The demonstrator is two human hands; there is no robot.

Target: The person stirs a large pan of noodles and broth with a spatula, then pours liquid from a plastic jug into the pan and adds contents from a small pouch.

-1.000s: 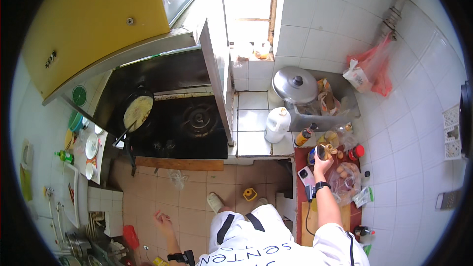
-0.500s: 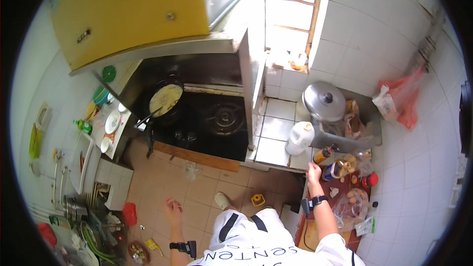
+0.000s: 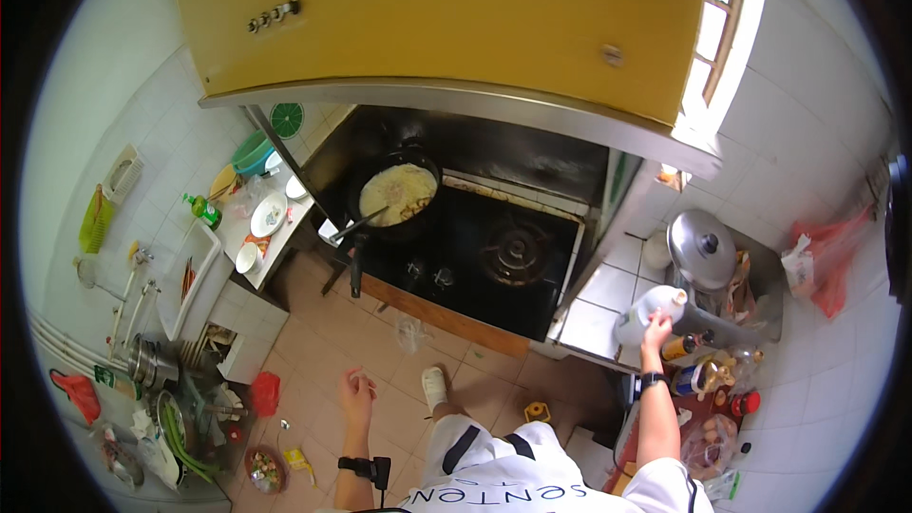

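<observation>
A bright window [image 3: 711, 33] pierces white tiled walls [image 3: 817, 104].

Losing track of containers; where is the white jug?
In the head view's right half, the jug is at the right hand, right of the stove.

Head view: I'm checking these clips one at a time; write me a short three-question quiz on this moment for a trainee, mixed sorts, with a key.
1. Open question: what is in the grip of the person's bare right hand?
2. True or false: the person's bare left hand is holding the long dark wok handle.
3. Fill in: the round silver metal lid with a black knob lies to the ____ of the flat black stovetop in the picture.

Key:
1. The white, rounded plastic jug.
2. False; it looks empty.
3. right
</observation>
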